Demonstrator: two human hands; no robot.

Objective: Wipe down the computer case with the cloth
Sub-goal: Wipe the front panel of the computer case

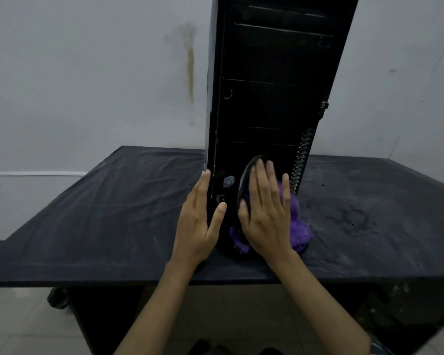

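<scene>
On the black-covered table [113,201] the computer case [272,85] stands upright, front panel toward the camera, close to the near edge and apparently just in front of the grey wall [87,73].

Right hand [265,213]: flat, fingers straight and spread, palm pressing the purple cloth [296,221] against the lower front panel. Nothing is gripped; the cloth is pinned between palm and case. Cloth bulges out right of the hand and a tail hangs at the lower left, near the table surface. Judgement: flat palm spreads pressure over a wide patch, which suits wiping a smooth face.

Left hand [199,221]: also flat and unclenched. Fingers lie along the case's left front edge, thumb resting on the front face near a round button [221,199]. Judgement: this hand braces the tall, narrow case so the wiping push does not slide or tip it.

A small blue sticker [229,181] sits between the two hands, uncovered.

Progress, judged: work is at the bottom of the front panel; I cannot tell whether the upper panel is already clean. Table covering shows pale dust streaks.

Risk: thumb close to the button; a stray press is possible.
</scene>
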